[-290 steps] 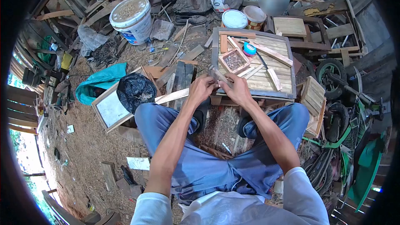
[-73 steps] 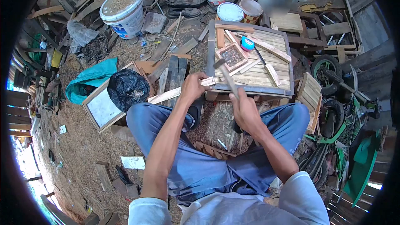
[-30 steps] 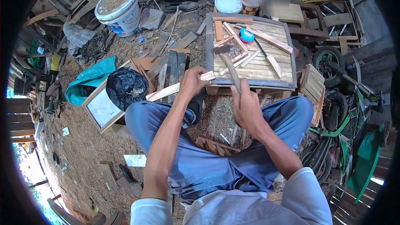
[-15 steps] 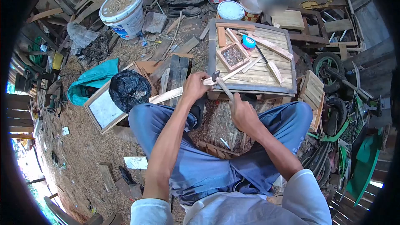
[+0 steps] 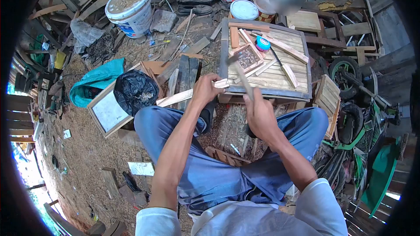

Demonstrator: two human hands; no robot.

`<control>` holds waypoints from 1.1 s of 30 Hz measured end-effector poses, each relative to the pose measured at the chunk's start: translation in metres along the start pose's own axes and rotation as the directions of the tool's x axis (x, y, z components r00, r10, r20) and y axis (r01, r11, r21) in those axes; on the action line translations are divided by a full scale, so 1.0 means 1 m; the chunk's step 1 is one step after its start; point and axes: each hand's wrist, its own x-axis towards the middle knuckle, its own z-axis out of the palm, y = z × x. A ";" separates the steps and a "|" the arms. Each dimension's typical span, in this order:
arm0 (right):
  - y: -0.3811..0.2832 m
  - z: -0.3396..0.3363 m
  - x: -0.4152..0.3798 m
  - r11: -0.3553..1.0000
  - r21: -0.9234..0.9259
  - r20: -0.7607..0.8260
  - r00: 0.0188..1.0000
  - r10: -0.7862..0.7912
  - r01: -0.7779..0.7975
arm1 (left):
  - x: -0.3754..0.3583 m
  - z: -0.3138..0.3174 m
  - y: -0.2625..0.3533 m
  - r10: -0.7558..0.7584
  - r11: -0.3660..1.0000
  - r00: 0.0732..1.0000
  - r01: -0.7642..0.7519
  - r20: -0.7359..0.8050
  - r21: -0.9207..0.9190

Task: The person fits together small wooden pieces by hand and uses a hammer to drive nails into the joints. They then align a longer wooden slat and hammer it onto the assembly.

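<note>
My right hand (image 5: 262, 114) is closed around the wooden handle of a hammer (image 5: 245, 80). The hammer's head is blurred and raised over the slatted worktable (image 5: 286, 43), near a small wooden box of nails (image 5: 246, 57). My left hand (image 5: 206, 89) grips a pale wooden strip (image 5: 176, 98) close to its far end, which rests at the table's near left corner. Whether the fingers also pinch a nail is too small to tell. On the tabletop lie a blue and red tape measure (image 5: 262, 43) and a thin dark blade with a wooden handle (image 5: 288, 76).
Left of my knees are a framed panel (image 5: 105, 112), a black plastic bag (image 5: 134, 89) and a teal sack (image 5: 97, 81). A large white bucket (image 5: 129, 15) stands further back. A green motorbike (image 5: 356, 122) is at the right. Wood scraps and shavings cover the floor.
The hammer has swung up and away from the end of the wooden strip, its head now further over the table. My right hand has shifted slightly right; my left stays on the strip.
</note>
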 end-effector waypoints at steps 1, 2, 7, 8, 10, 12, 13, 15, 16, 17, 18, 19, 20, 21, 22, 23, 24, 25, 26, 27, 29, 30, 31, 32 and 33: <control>-0.005 -0.001 -0.001 0.999 0.052 -0.057 0.998 -0.001 0.004 | 0.000 0.002 -0.001 -0.025 1.000 1.000 0.026 0.019 -0.018; -0.004 0.003 -0.002 0.997 0.082 -0.108 0.994 -0.006 0.015 | 0.000 0.002 -0.002 -0.048 0.998 0.998 0.050 0.037 -0.032; 0.039 0.025 0.004 0.986 -0.165 0.126 0.991 0.048 -0.027 | 0.005 -0.006 0.012 -0.121 0.993 0.991 0.120 0.051 0.016; 0.034 0.019 0.006 0.990 -0.139 0.130 0.990 0.056 -0.038 | 0.005 -0.006 0.011 -0.119 0.993 0.992 0.118 0.047 0.012; -0.006 -0.004 0.001 0.998 0.025 0.004 0.998 0.057 -0.057 | 0.000 -0.002 0.003 -0.063 0.998 0.997 0.063 0.053 0.003; -0.003 0.006 -0.001 0.993 0.093 -0.020 0.997 0.079 -0.077 | -0.001 -0.001 -0.001 -0.049 0.999 0.998 0.049 0.046 -0.005; 0.002 0.011 -0.002 0.989 0.125 -0.035 0.996 0.087 -0.082 | 0.000 -0.001 0.001 -0.038 0.999 0.999 0.039 0.038 -0.010; 0.032 0.019 0.000 0.996 -0.079 0.104 0.993 0.057 -0.048 | 0.000 -0.004 0.011 -0.115 0.993 0.991 0.113 0.071 0.031; 0.038 0.021 -0.001 0.991 -0.128 0.115 0.993 0.040 -0.025 | 0.002 -0.007 0.014 -0.152 0.987 0.985 0.148 0.087 0.058; 0.042 0.022 0.000 0.984 -0.181 0.130 0.991 0.022 0.002 | 0.006 -0.007 0.012 -0.109 0.993 0.992 0.106 0.062 0.047; 0.030 0.014 0.001 0.990 -0.143 0.121 0.992 0.035 -0.017 | 0.005 -0.002 0.003 -0.079 0.996 0.996 0.078 0.037 0.031; 0.018 0.007 -0.001 0.996 -0.083 0.079 0.996 0.038 -0.032 | 0.000 -0.001 0.004 -0.053 0.998 0.998 0.052 0.024 0.018; 0.006 0.000 0.000 0.999 -0.021 0.029 0.999 0.045 -0.044 | 0.000 -0.002 0.004 -0.077 0.997 0.996 0.076 0.055 0.023; -0.004 -0.004 0.000 0.998 0.039 -0.022 0.998 0.053 -0.052 | 0.000 -0.001 0.003 -0.086 0.996 0.994 0.086 0.072 0.007; -0.012 -0.004 -0.002 0.996 0.070 -0.090 0.994 0.067 -0.061 | 0.001 -0.002 0.003 -0.092 0.996 0.992 0.094 0.088 -0.008; 0.001 0.004 -0.001 0.999 0.013 -0.016 0.998 0.053 -0.053 | 0.001 -0.004 0.004 -0.096 0.995 0.990 0.099 0.101 -0.023; 0.028 0.018 0.000 0.998 -0.044 0.057 0.998 0.040 -0.038 | 0.000 -0.005 0.008 -0.108 0.994 0.988 0.109 0.106 -0.004; 0.046 0.027 0.001 0.995 -0.100 0.128 0.991 0.026 -0.013 | 0.000 -0.007 0.012 -0.117 0.993 0.988 0.116 0.105 0.016; 0.052 0.028 0.002 0.981 -0.193 0.158 0.986 0.058 -0.026 | 0.001 -0.009 0.015 -0.126 0.992 0.987 0.122 0.102 0.038; 0.045 0.025 0.004 0.983 -0.175 0.145 0.986 0.077 -0.051 | 0.003 -0.009 0.014 -0.106 0.994 0.991 0.103 0.078 0.038; 0.022 0.007 0.006 0.984 -0.150 0.141 0.983 0.121 -0.100 | 0.000 -0.002 0.007 -0.087 0.996 0.996 0.086 0.027 0.028; 0.008 0.000 0.004 0.992 -0.089 0.087 0.992 0.095 -0.087 | -0.001 -0.001 0.005 -0.068 0.998 0.998 0.068 0.011 0.016; 0.007 0.002 0.002 0.997 -0.044 0.019 0.998 0.057 -0.056 | -0.001 -0.001 0.005 -0.053 0.999 0.999 0.053 0.012 0.010; 0.005 0.005 -0.001 1.000 -0.003 -0.053 0.998 0.019 -0.020 | -0.001 -0.001 0.004 -0.035 0.999 0.999 0.035 0.010 0.003; 0.003 0.007 -0.003 0.999 0.034 -0.127 0.992 -0.018 0.022 | -0.001 -0.001 0.003 -0.015 1.000 1.000 0.015 0.007 -0.003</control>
